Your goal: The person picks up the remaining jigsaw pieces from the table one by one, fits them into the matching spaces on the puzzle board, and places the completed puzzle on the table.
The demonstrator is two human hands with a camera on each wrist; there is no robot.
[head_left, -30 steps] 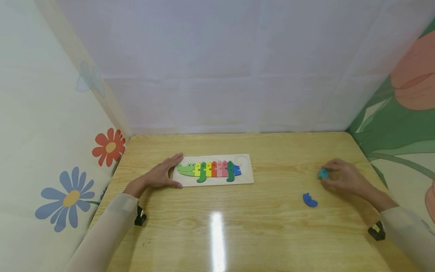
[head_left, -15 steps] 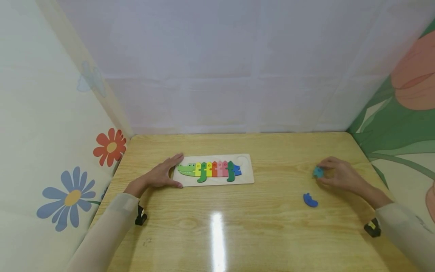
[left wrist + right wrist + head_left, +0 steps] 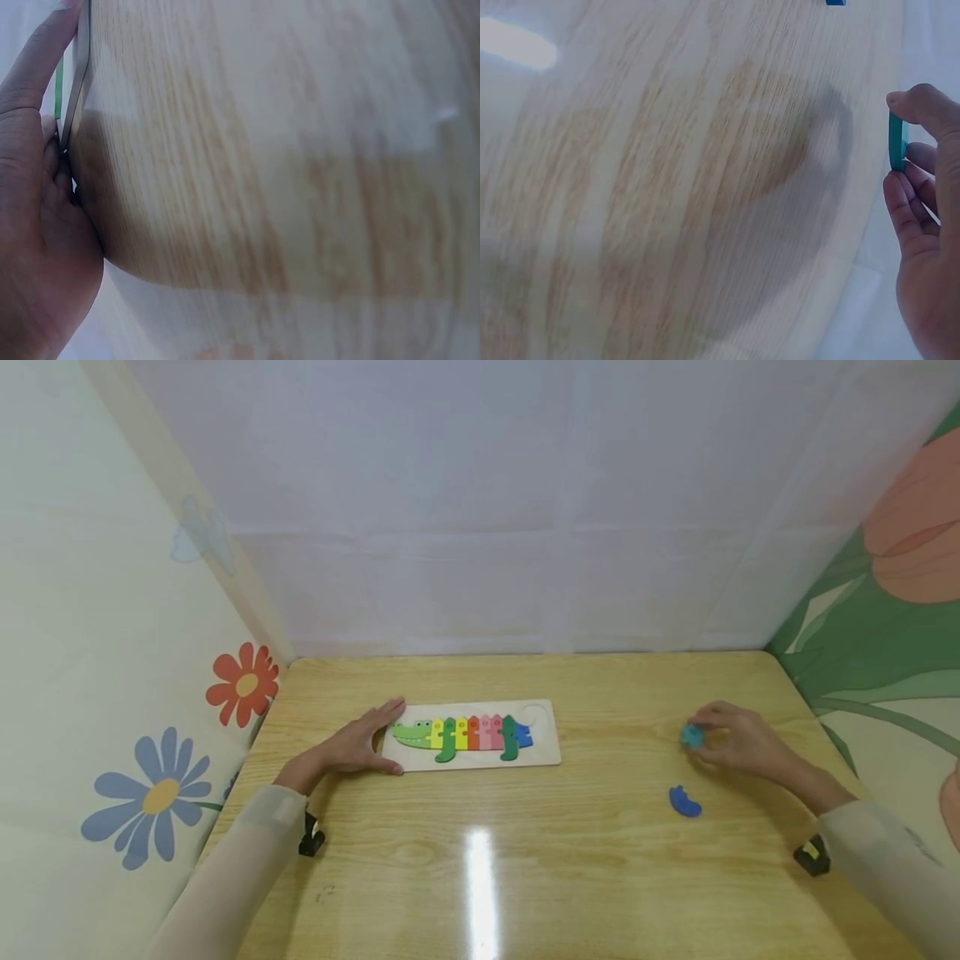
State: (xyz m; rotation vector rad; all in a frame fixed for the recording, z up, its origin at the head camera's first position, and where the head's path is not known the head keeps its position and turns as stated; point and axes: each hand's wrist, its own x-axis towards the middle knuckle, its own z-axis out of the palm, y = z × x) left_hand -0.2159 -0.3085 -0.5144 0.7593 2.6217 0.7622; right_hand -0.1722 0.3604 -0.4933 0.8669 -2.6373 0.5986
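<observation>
A wooden crocodile puzzle board (image 3: pixel 472 763) lies on the table, with a green head and several coloured body pieces set in it. At its right end shows a bare curved outline. My left hand (image 3: pixel 352 745) holds the board's left end, thumb at the near corner and fingers at the far corner; in the left wrist view the thumb lies along the board's edge. My right hand (image 3: pixel 750 745) pinches a small teal puzzle piece (image 3: pixel 692 736) between thumb and fingers, above the table; its thin edge (image 3: pixel 897 141) shows in the right wrist view. A curved blue puzzle piece (image 3: pixel 685 802) lies nearer me.
The wood-grain table (image 3: pixel 600 868) reaches back to a pale cloth wall (image 3: pixel 480 568). Flower-patterned panels (image 3: pixel 157 793) stand along the left and right sides. A bright light reflection (image 3: pixel 480 885) crosses the front middle of the table.
My right hand has moved a little to the left with the teal puzzle piece. The left hand, the board and the blue piece have stayed in place.
</observation>
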